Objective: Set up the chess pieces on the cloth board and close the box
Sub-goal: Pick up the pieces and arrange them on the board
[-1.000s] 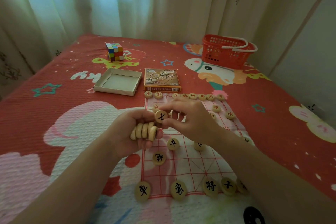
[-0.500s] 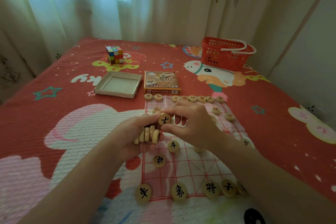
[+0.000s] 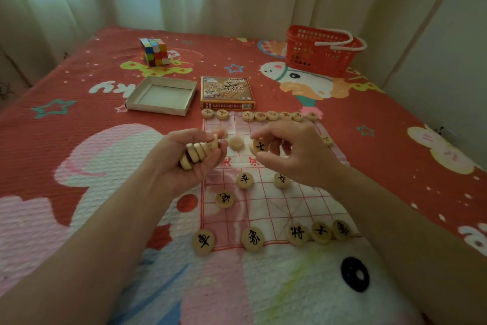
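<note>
**Hands holding pieces above the cloth board**

A red cartoon-printed bedspread (image 3: 79,140) is covering the whole surface. Toward its far right a red plastic lattice basket with white handles (image 3: 320,54) is standing, and a multicoloured puzzle cube (image 3: 155,51) is sitting at the far left. The white cloth board with a red grid (image 3: 263,208) is lying in the middle. Just beyond its far edge the open grey cardboard box tray (image 3: 162,95) and the brown printed box lid (image 3: 226,92) are resting side by side, apart.

The left hand (image 3: 184,164) is curling its fingers around a row of round pale wooden pieces (image 3: 199,152) held on edge. The right hand (image 3: 295,153) is pinching one wooden disc marked with a black character (image 3: 259,146) between thumb and forefinger, above the board's middle. Between the hands a blank-faced disc (image 3: 236,142) is lying on the cloth.

Red-lettered discs (image 3: 279,115) are lining the far edge; black-lettered discs (image 3: 253,239) are lying along the near edge and a few rows in.
</note>
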`<state>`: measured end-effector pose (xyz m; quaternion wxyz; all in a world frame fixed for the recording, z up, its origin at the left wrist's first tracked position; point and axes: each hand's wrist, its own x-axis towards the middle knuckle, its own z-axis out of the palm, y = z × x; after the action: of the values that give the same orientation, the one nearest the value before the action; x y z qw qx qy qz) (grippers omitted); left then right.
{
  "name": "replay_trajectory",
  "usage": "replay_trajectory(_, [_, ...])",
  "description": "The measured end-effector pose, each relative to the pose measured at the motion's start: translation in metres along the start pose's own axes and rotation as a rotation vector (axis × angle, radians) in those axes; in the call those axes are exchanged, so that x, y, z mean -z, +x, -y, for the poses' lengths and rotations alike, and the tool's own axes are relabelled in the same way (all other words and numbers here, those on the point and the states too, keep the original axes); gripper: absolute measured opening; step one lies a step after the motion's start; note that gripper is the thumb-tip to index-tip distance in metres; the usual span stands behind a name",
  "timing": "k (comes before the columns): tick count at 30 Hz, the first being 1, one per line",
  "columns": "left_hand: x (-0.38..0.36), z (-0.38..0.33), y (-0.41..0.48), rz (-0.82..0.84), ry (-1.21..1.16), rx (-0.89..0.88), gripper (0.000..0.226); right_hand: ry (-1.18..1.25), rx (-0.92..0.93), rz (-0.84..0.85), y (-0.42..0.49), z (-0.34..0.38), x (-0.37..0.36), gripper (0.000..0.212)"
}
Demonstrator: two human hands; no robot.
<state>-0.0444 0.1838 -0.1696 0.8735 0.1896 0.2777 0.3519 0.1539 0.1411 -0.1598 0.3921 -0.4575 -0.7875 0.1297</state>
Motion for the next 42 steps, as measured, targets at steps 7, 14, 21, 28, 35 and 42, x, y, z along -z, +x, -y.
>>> replay_trajectory(7, [-0.009,0.009,-0.002,-0.112,0.102,-0.051,0.025,0.070,-0.033,0.090,-0.038,-0.001,0.020,0.022])
replay_trajectory(14, [-0.012,0.016,0.000,-0.096,0.190,-0.020,0.022,-0.018,0.076,0.281,-0.061,0.007,0.013,0.029])
replay_trajectory(21, [-0.010,0.019,0.005,-0.068,0.284,0.010,0.019,-0.055,0.060,0.392,-0.065,0.006,0.010,0.027])
replay_trajectory(28, [-0.012,0.024,0.005,-0.084,0.353,0.002,0.024,-0.129,0.056,0.490,-0.069,0.009,0.010,0.024])
replay_trajectory(35, [-0.012,0.026,0.004,-0.058,0.344,0.009,0.040,-0.042,0.043,0.375,-0.065,0.002,0.013,0.028])
replay_trajectory(42, [-0.016,0.028,-0.001,-0.009,0.382,0.024,0.038,0.023,0.009,0.055,-0.047,-0.002,0.013,0.017])
